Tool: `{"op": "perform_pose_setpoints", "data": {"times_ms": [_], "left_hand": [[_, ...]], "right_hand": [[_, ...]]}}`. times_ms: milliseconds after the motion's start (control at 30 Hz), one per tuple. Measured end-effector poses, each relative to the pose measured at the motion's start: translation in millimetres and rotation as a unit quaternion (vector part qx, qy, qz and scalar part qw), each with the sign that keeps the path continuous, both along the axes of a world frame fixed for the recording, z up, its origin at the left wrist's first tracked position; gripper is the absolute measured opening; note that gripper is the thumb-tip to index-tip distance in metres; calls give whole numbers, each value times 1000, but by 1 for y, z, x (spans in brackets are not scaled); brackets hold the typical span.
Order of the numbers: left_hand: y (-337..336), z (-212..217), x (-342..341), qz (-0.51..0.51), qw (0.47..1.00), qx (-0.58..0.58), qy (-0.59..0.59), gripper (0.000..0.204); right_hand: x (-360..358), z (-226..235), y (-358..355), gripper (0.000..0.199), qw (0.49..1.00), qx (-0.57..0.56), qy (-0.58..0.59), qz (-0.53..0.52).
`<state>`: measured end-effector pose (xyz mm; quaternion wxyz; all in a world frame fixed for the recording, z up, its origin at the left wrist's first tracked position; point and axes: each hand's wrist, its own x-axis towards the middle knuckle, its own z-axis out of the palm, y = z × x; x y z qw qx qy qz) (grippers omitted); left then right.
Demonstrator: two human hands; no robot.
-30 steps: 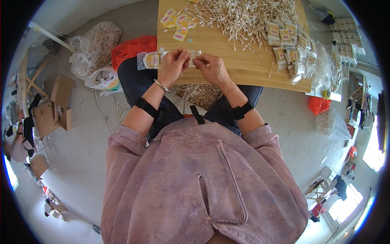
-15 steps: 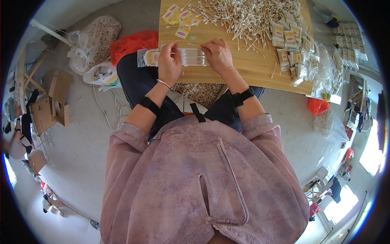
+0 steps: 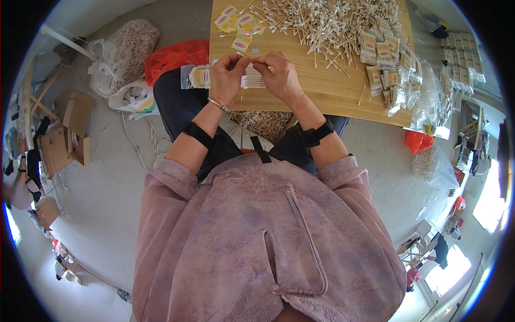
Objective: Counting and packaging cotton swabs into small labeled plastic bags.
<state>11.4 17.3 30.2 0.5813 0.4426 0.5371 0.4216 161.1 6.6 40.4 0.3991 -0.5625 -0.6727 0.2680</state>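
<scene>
Head cam: clear bag (image 3: 185, 77) stuck out past the table's (image 3: 327, 91) left edge, left hand (image 3: 225, 76) pinched a swab (image 3: 240, 53), swab row (image 3: 254, 82) lay between hands, right hand's (image 3: 280, 75) fingertips bunched close (couldn't tell if gripping), big pile (image 3: 330, 24) beyond.

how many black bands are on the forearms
2: a black band around the left forearm, another around the right forearm. Any under the sleeves would be hidden.

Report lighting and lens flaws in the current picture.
Head view: right-side windows glare white; head view: floor curves near the black, blue-fringed rim; head view: left hand and right hand show without strong blur, but anything pinched there is too small to tell.
</scene>
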Motion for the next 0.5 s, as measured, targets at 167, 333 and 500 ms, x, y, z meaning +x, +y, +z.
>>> {"op": "perform_pose_setpoints", "data": {"times_ms": [167, 333, 500], "left_hand": [[2, 5, -3, -9, 991, 54, -120, 12], [2, 12, -5, -41, 990, 59, -120, 15], [-8, 10, -8, -74, 995, 48, -46, 18]], "right_hand": [[0, 8, -3, 9, 993, -64, 99, 6], [3, 18, -8, 15, 962, -186, 188, 67], [10, 18, -7, 17, 942, -200, 261, 68]]}}
